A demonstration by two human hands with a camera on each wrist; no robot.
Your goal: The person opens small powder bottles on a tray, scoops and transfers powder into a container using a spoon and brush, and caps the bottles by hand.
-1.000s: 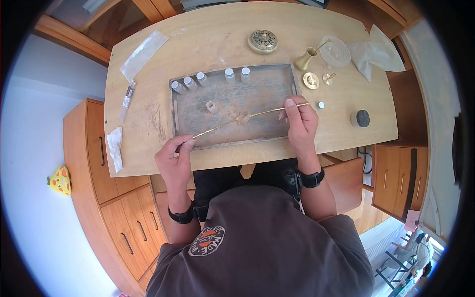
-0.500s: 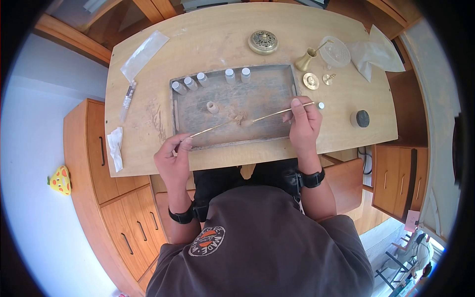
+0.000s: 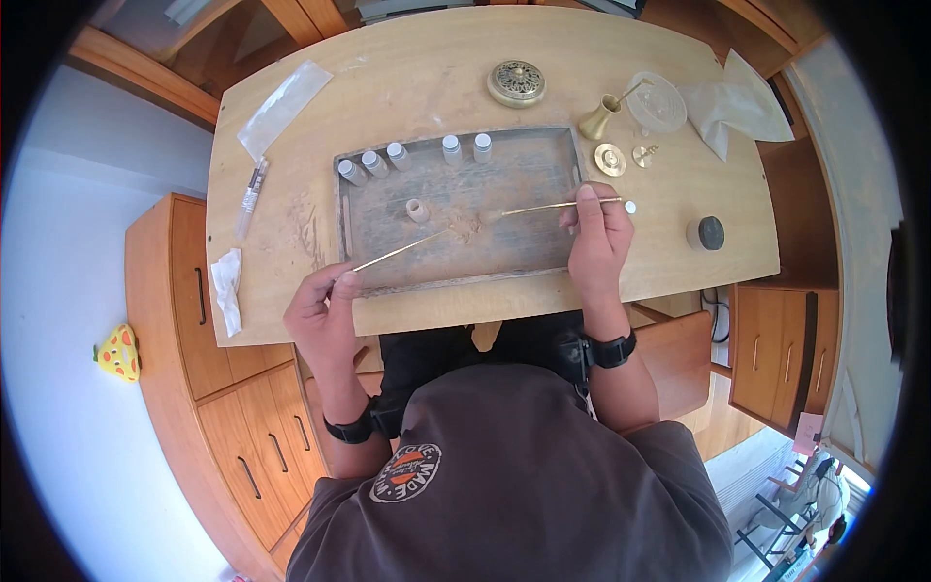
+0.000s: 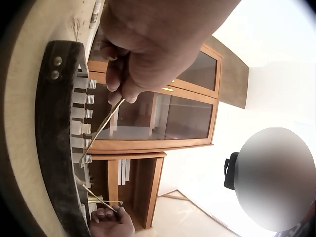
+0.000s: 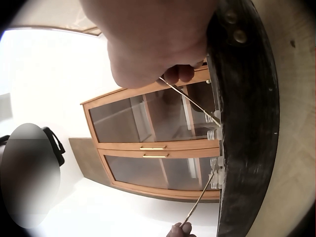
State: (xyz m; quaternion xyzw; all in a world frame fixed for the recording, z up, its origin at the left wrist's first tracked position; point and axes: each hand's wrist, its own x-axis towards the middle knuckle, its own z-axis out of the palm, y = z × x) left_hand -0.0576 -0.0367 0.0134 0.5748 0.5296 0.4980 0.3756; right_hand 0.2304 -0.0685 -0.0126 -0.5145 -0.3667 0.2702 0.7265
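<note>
My left hand (image 3: 320, 306) pinches a thin brass stick tool (image 3: 400, 253) between thumb and fingertips at the tray's front left corner. Its far end reaches to a small heap of brown powder (image 3: 465, 229). In my right hand (image 3: 599, 247) is a second slender brass tool (image 3: 553, 208), held under the thumb, with its tip pointing left just beside the heap. A small uncapped bottle (image 3: 417, 210) stands left of the powder. All this lies inside a shallow dark tray (image 3: 529, 160). The left wrist view shows the left stick (image 4: 104, 121) slanting down past the tray's wall.
Several white-capped bottles (image 3: 398, 155) line the tray's back edge. Beyond it sit an openwork brass burner (image 3: 516, 83), a brass vase (image 3: 600, 117), small brass pieces (image 3: 609, 159) and a clear dish (image 3: 658, 103). A dark-lidded jar (image 3: 706, 233) stands at the right.
My left hand has shifted left, drawing its stick's tip slightly back. The right hand has moved a little right and up, its tool now flatter and its tip moving apart from the left one.
</note>
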